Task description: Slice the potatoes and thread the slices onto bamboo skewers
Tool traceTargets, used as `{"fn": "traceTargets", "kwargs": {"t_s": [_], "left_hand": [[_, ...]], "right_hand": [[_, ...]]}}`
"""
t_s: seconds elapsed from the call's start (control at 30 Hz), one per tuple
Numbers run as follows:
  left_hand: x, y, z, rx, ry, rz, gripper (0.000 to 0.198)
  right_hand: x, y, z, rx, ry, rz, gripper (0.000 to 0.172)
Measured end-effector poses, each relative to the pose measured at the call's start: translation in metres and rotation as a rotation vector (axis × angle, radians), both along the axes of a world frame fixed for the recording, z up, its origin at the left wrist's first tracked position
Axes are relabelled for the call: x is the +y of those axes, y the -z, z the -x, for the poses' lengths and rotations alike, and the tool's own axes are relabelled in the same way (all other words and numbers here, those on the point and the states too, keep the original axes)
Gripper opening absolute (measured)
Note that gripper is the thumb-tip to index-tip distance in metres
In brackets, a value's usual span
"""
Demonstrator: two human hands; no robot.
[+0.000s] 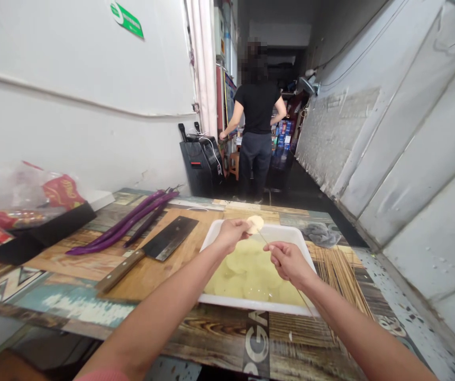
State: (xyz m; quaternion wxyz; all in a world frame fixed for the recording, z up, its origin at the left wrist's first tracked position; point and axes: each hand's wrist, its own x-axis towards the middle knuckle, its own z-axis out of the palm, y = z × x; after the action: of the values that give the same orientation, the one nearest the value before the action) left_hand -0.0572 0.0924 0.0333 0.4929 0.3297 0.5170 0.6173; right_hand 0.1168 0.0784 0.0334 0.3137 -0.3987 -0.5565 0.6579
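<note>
My left hand (231,234) pinches a pale round potato slice (255,223) above the far end of a white tray (251,306). My right hand (288,260) is closed on a thin bamboo skewer (262,236) whose tip points up and left at the slice. The skewer's tail runs down past my wrist over the tray's near right corner. The tray holds several yellowish potato slices (247,275) lying in liquid, directly beneath both hands.
A cleaver (152,252) lies on a wooden cutting board (148,275) left of the tray, beside long purple eggplants (126,226). A pile of bamboo skewers (340,272) lies right of the tray, a grey cloth (320,233) behind it. A black tray with bags (29,211) sits far left. A person in black (257,137) stands in the corridor.
</note>
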Motion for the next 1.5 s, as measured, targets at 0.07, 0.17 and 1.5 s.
{"fn": "traceTargets", "kwargs": {"t_s": [0.07, 0.17, 1.5], "left_hand": [[0.000, 0.000, -0.001, 0.052, -0.033, -0.025, 0.014], [0.001, 0.001, -0.002, -0.006, -0.071, 0.001, 0.013], [0.002, 0.003, -0.008, -0.043, -0.191, 0.016, 0.010]], "right_hand": [[0.000, 0.000, 0.000, 0.002, -0.007, 0.016, 0.023], [-0.001, -0.001, 0.000, 0.012, -0.023, 0.016, 0.022], [0.002, -0.004, -0.004, 0.074, -0.028, 0.185, 0.013]]}}
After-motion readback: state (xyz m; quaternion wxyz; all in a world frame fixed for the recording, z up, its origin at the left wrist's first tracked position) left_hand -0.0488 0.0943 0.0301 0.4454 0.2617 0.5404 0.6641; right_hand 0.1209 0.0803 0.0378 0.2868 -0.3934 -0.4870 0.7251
